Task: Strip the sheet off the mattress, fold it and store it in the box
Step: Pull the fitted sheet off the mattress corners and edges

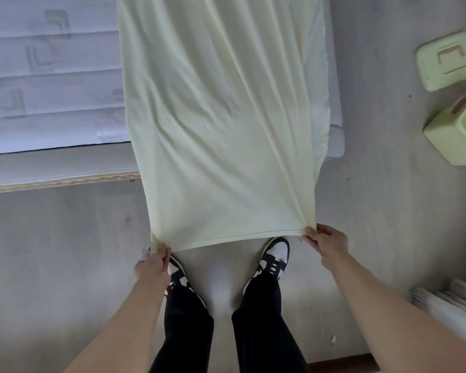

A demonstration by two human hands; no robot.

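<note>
A pale yellow sheet (221, 117), folded into a long strip, stretches from the mattress (51, 76) out over the floor towards me. My left hand (154, 261) pinches its near left corner. My right hand (324, 239) pinches the near right corner. The near edge hangs taut between both hands, just above my shoes. The bare white quilted mattress shows at the left. A pale green box (457, 135) stands open at the right edge, and its lid (448, 60) lies on the floor behind it.
Grey floor (65, 251) lies around my feet. My black-and-white shoes (273, 257) stand under the sheet's near edge. A stack of white ribbed things (452, 300) sits at the lower right. The mattress base edge (62, 181) runs along the left.
</note>
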